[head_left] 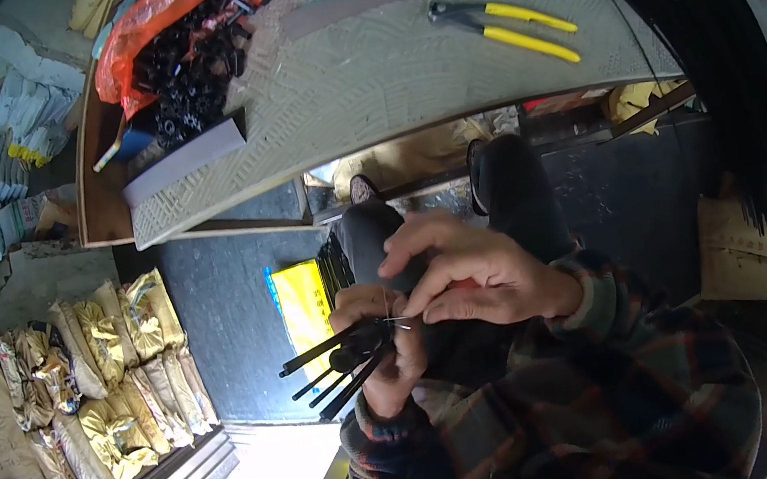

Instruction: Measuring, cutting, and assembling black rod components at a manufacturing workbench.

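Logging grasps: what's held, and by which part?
Left hand: black rods, near their right ends. Right hand: at a thin pin; grip can't be told.

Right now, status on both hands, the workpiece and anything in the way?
Left hand gripping black rods with round black hub. Right hand at thin metal wire. Yellow-handled pliers on workbench, away from both hands.

One wide fisheye view, head-worn, looks steeply down over the wearer's plaid shirt (573,401) — the left hand (403,358) and right hand (486,273) close below, near the middle — and forward to a workbench (374,63) across the top, straight edges bowing outward.
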A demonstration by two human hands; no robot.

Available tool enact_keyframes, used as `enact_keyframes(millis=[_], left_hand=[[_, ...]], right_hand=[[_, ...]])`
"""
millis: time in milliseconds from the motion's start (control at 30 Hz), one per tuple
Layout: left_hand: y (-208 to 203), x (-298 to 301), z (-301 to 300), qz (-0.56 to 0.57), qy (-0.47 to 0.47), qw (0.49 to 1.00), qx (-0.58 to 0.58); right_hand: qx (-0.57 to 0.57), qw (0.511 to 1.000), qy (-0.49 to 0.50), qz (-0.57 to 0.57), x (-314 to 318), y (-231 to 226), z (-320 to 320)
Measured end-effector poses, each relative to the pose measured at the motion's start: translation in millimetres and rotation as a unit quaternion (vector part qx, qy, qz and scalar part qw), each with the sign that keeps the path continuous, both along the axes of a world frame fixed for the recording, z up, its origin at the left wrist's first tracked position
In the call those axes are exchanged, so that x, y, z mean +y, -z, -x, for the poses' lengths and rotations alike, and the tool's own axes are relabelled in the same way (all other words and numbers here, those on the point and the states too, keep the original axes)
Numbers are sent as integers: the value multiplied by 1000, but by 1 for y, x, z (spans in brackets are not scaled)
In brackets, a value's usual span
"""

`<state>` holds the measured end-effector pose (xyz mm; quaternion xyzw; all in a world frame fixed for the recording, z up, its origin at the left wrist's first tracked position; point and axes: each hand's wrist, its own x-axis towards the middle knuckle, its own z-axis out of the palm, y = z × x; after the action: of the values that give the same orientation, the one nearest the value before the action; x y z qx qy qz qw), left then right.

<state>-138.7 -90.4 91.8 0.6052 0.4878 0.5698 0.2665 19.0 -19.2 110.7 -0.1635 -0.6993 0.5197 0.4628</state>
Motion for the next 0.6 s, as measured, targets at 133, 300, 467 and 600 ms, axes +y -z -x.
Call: enact_keyframes(millis=[133,300,467,600], left_hand=[[-10,-1,4,28,28,996,-76],[-17,8,-3,42,25,998,-49],[-31,36,9,-9,101,987,128],[-33,39,4,86,111,990,-8]], right_hand=[[-262,841,376,-286,55,-21,-55],[-397,730,466,-303,126,-2,-120],[-484,721,375,-323,141,6,-122],[-501,690,372,-367,144,3,-115]])
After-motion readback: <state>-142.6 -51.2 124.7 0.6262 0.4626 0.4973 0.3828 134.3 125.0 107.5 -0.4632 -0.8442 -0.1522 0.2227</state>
